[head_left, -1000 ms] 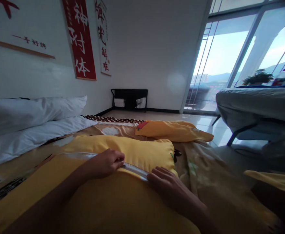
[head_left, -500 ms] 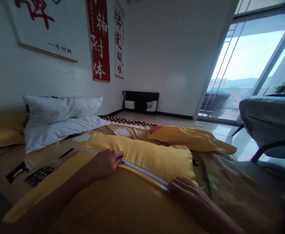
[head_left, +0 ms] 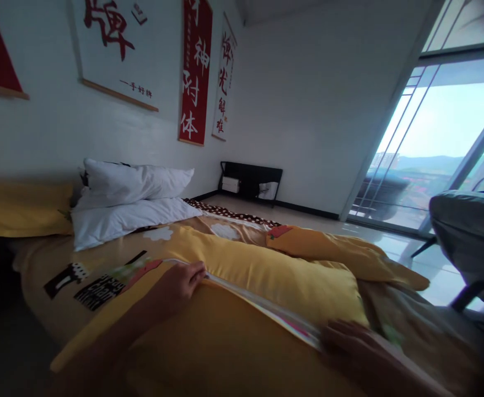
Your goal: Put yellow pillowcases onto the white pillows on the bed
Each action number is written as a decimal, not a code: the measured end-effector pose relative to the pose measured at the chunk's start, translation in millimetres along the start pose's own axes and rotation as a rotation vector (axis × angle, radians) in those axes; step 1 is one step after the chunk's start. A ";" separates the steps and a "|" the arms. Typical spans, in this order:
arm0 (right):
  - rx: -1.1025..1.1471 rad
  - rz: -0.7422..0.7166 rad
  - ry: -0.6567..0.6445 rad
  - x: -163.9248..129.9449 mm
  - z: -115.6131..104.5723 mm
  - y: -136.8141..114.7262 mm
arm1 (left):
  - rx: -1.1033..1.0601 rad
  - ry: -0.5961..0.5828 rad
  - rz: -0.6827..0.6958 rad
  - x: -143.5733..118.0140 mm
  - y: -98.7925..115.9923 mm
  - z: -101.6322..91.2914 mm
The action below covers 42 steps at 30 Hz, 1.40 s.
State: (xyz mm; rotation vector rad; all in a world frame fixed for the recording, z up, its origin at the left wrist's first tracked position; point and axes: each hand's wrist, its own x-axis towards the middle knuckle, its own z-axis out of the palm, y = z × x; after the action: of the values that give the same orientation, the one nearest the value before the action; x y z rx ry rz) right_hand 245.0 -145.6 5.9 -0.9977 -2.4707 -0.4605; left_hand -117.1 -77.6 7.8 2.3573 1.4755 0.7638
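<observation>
A yellow pillowcase (head_left: 242,353) lies in front of me, with a pale zip-like strip (head_left: 262,300) along its far edge. My left hand (head_left: 186,281) is closed on that edge, thumb and fingers pinched together. At the strip's right end, my right hand (head_left: 349,339) has its fingers bent over the edge, blurred by motion. Between my hands the edge runs nearly straight, and a narrow gap shows something white and pink inside. Just beyond the strip lies a plump yellow pillow (head_left: 275,270).
White pillows (head_left: 134,204) are stacked at the left by the wall, beside another yellow pillow (head_left: 22,209). An orange pillow (head_left: 345,251) lies at the far right of the patterned bedding (head_left: 80,275). A grey chair (head_left: 469,237) stands at the right, a low black rack (head_left: 250,182) at the back.
The view has turned left. My right hand has moved right and nearer along the edge, farther from my left hand. The gap along the strip shows more, with pink now visible inside.
</observation>
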 end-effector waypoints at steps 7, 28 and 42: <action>-0.117 -0.035 0.026 117.4 38.1 -75.8 | 0.079 0.028 -0.027 -4.3 7.4 5.5; -0.110 -0.219 0.188 131.8 117.7 -97.3 | 0.266 0.122 -0.051 -11.6 -24.8 -18.7; -0.120 -0.263 0.043 132.9 121.7 -93.8 | 0.410 0.135 -0.109 -18.2 -51.1 -30.4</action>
State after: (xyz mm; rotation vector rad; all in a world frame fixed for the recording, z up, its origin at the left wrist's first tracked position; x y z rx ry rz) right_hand 59.5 -78.9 -43.4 -0.6992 -2.5706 -0.7137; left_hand -179.0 -72.5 3.4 2.5204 1.9624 0.6542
